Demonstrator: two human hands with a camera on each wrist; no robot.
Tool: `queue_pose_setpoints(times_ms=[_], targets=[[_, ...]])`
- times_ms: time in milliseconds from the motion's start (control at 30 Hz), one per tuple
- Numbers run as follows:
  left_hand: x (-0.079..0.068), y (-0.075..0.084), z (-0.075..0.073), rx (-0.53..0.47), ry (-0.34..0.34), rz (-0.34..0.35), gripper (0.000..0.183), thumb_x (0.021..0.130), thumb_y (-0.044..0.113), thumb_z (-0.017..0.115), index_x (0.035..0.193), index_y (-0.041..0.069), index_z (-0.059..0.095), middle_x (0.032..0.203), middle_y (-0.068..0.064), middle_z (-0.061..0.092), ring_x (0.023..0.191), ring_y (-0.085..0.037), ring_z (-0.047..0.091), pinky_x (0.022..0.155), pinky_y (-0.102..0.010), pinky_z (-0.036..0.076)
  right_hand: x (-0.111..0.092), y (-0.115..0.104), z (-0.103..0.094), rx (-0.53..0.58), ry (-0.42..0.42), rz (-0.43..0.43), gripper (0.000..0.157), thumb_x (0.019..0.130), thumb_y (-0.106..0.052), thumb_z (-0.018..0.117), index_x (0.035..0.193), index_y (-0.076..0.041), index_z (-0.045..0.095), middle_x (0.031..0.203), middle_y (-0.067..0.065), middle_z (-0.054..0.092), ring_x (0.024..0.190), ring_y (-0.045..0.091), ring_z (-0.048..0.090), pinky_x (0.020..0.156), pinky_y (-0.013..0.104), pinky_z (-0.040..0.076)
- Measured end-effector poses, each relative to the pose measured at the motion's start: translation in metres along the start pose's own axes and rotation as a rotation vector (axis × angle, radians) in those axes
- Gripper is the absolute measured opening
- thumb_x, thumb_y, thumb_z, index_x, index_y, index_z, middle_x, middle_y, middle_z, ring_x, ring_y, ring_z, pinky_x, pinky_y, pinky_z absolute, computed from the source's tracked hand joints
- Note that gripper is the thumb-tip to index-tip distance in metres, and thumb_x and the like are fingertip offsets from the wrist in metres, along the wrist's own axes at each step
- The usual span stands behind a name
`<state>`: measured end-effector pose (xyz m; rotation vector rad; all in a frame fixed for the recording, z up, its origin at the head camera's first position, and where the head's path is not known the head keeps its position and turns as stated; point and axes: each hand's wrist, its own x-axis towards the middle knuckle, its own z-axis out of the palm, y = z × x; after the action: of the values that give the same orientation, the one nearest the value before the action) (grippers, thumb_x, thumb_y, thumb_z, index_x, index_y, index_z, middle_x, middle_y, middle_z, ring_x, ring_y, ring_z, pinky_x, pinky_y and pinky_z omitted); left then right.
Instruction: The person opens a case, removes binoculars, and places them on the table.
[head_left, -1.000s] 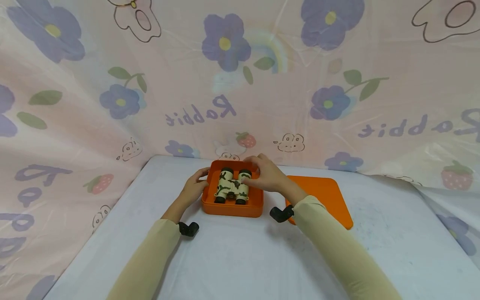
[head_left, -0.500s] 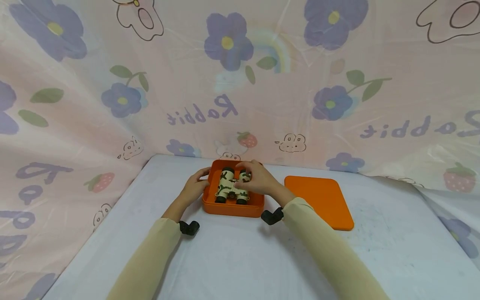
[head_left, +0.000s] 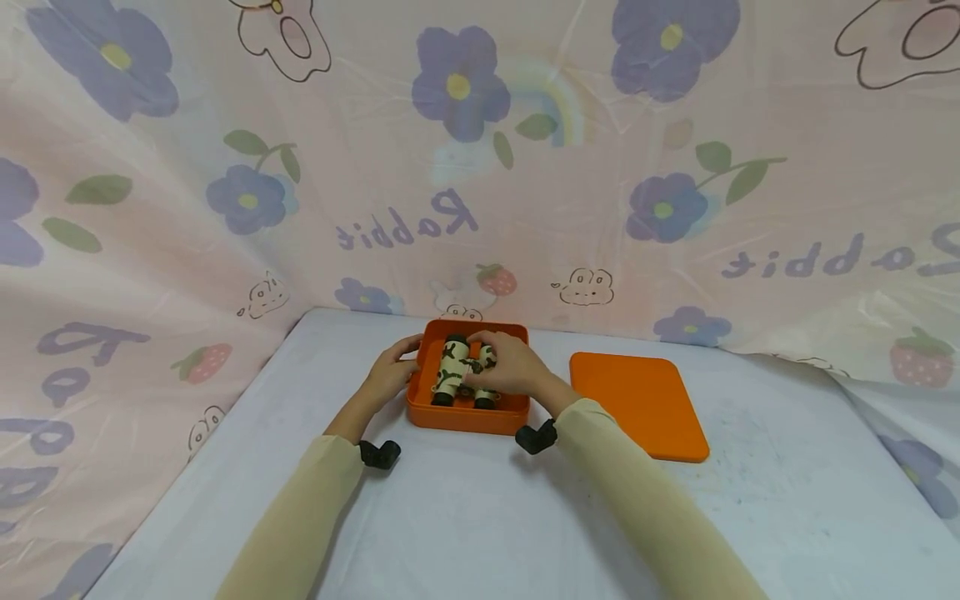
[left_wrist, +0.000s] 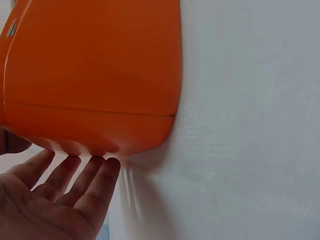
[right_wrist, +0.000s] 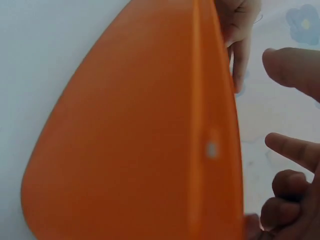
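Your orange, plastic-looking square box (head_left: 465,419) already stands uncovered, its flat orange lid (head_left: 637,404) lying apart to the right on the white desk (head_left: 450,517); the cream-and-green camouflage binoculars (head_left: 452,367) lie inside, not lifted out. Of your hands, the left hand (head_left: 388,372) rests nearly straight fingertips on the box's left side; the right hand (head_left: 512,365) arches over the right barrel, thumb and forefinger spread, seemingly gripping nothing, though any contact is hidden.
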<state>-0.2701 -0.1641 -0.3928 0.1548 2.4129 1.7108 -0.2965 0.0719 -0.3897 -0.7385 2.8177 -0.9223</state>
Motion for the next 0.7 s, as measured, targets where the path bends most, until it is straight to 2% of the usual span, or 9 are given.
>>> queue_pose_setpoints(times_ms=[100,333,567,700], targets=[[-0.001,0.0,0.0,-0.002,0.0,-0.007,0.059,0.094,0.006,0.044,0.151,0.006,0.03,0.154,-0.021,0.03,0.135,-0.043,0.04,0.108,-0.054,0.04,0.001,0.001,0.004,-0.017,0.003,0.019,0.071,0.078,-0.05,0.072,0.137,-0.016,0.051,0.139,0.01,0.055,0.121,0.028,0.054,0.1,0.052,0.047],[0.0,-0.003,-0.003,0.011,-0.007,-0.001,0.059,0.094,0.005,0.043,0.151,0.005,0.029,0.155,-0.021,0.029,0.135,-0.043,0.04,0.108,-0.054,0.04,0.003,0.002,0.012,-0.087,0.02,0.053,0.073,0.074,-0.051,0.075,0.136,-0.019,0.053,0.135,0.008,0.057,0.118,0.027,0.055,0.1,0.05,0.048],[0.019,-0.029,-0.004,-0.011,0.003,0.004,0.059,0.094,0.006,0.045,0.152,0.011,0.031,0.155,-0.018,0.03,0.135,-0.041,0.042,0.107,-0.055,0.04,0.006,0.006,0.02,-0.141,0.028,0.051,0.074,0.072,-0.055,0.076,0.134,-0.02,0.055,0.133,0.006,0.058,0.119,0.027,0.055,0.1,0.049,0.048],[0.023,-0.036,-0.005,-0.003,0.012,0.012,0.059,0.094,0.007,0.046,0.151,0.014,0.032,0.155,-0.015,0.032,0.134,-0.04,0.043,0.107,-0.053,0.042,0.008,0.007,0.023,-0.163,0.025,0.06,0.076,0.072,-0.056,0.076,0.135,-0.021,0.054,0.133,0.007,0.058,0.12,0.028,0.055,0.1,0.049,0.048]])
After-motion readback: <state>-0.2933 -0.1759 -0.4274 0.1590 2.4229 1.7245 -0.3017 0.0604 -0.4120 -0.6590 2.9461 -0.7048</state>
